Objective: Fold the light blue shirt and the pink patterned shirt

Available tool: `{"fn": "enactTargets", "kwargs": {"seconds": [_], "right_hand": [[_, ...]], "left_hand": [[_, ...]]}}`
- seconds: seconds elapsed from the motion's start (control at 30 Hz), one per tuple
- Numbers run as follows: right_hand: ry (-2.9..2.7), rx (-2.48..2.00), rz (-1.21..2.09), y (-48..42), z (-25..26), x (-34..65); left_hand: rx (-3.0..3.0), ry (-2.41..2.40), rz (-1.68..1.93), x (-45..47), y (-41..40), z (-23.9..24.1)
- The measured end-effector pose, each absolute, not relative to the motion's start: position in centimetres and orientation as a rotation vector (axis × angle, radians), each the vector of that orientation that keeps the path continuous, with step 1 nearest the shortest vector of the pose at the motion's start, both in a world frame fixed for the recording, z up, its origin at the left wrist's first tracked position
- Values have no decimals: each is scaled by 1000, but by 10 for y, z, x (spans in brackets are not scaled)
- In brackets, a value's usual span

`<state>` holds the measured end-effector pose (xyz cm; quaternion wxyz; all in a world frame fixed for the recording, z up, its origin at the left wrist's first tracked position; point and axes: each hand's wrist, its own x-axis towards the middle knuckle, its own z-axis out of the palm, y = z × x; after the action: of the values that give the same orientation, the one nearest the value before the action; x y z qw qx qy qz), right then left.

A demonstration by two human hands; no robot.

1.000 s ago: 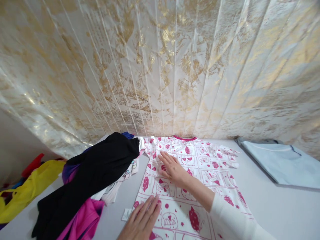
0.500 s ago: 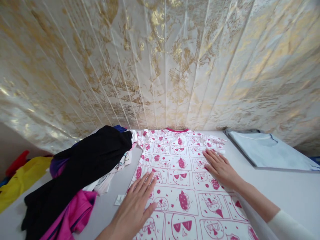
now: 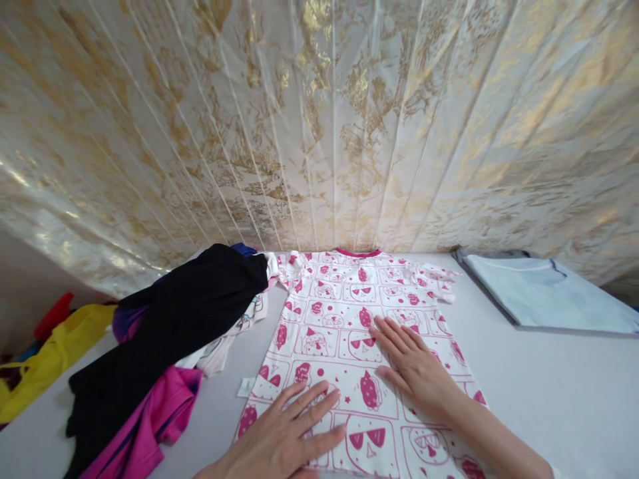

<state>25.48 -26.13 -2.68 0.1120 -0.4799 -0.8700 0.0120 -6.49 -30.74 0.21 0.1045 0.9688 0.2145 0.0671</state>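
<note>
A white T-shirt (image 3: pixel 344 362) with a pink cartoon print and a pink collar lies spread out on the white table, its neck toward the curtain. My left hand (image 3: pixel 284 432) rests on the lower left part of the shirt, fingers spread. Flat on the shirt's middle right is my right hand (image 3: pixel 412 366), its fingers stretched out and nothing held. A small white label (image 3: pixel 245 387) sticks out at the shirt's left side. The short sleeves lie out to both sides, and the right one looks rumpled.
Left of the shirt is a heap of clothes with a black garment (image 3: pixel 184 319) on top and a pink garment (image 3: pixel 164 419) below. Farther left lies yellow cloth (image 3: pixel 54 352). Folded light-blue clothing (image 3: pixel 554 293) lies at the right. A gold-patterned curtain (image 3: pixel 334 133) hangs behind the table (image 3: pixel 544 379).
My right hand has moved from the shirt's right edge in toward its middle and nearer to me. My left hand has slid lower on the shirt. The view has shifted slightly.
</note>
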Motion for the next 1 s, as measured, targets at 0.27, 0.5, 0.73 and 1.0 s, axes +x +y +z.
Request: {"fn": "enactTargets", "kwargs": {"seconds": [0.27,0.5,0.73,1.0], "right_hand": [[-2531,-1501,209,-261,-15,297],[-2400,-1593,160,-218,-33,364],[-2311,-1592,216,-217,-26,377],[-2496,-1717,276,-237,-6,331]], "left_hand": [[2749,585,158,-23,-296,46],[2988,143,145,79,-264,19],[3184,98,398,87,-256,-3],[3186,141,577,95,-275,-40]]}}
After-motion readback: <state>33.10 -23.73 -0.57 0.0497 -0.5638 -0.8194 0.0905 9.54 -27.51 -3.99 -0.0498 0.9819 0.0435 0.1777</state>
